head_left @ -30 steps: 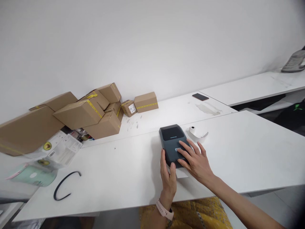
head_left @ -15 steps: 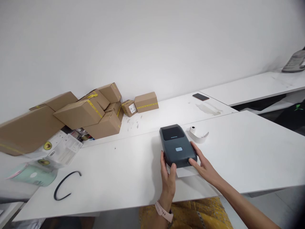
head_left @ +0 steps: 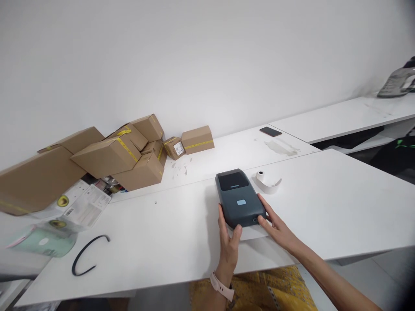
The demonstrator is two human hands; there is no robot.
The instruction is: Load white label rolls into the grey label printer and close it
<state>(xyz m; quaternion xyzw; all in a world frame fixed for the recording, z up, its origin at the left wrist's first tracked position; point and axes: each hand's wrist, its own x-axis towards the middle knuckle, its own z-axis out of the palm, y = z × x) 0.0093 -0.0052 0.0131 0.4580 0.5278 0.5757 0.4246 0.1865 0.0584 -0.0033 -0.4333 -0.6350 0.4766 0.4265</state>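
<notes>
A dark blue-grey label printer (head_left: 241, 213) with a black window and a pale blue button is between my two hands over the white table. My left hand (head_left: 228, 246) grips its left side and near corner, the thumb at the front edge. Around the right near corner, my right hand (head_left: 275, 226) holds it with the thumb beside a small round mark on the front. White paper (head_left: 254, 233) shows beneath the printer's near edge. Just beyond its right side lies a small white paper roll (head_left: 260, 175) with a curled loose strip.
Cardboard boxes (head_left: 106, 153) with yellow tape are piled at the back left. A black headband-like loop (head_left: 78, 258), plastic packaging (head_left: 82, 207) and a mint-green pouch (head_left: 48, 242) lie at left. A phone (head_left: 270, 131) rests at the back. A clear jug (head_left: 395, 82) stands far right.
The view has shifted slightly. Both hands stay on the printer; my right thumb has moved a little, and the round mark on the front shows more.
</notes>
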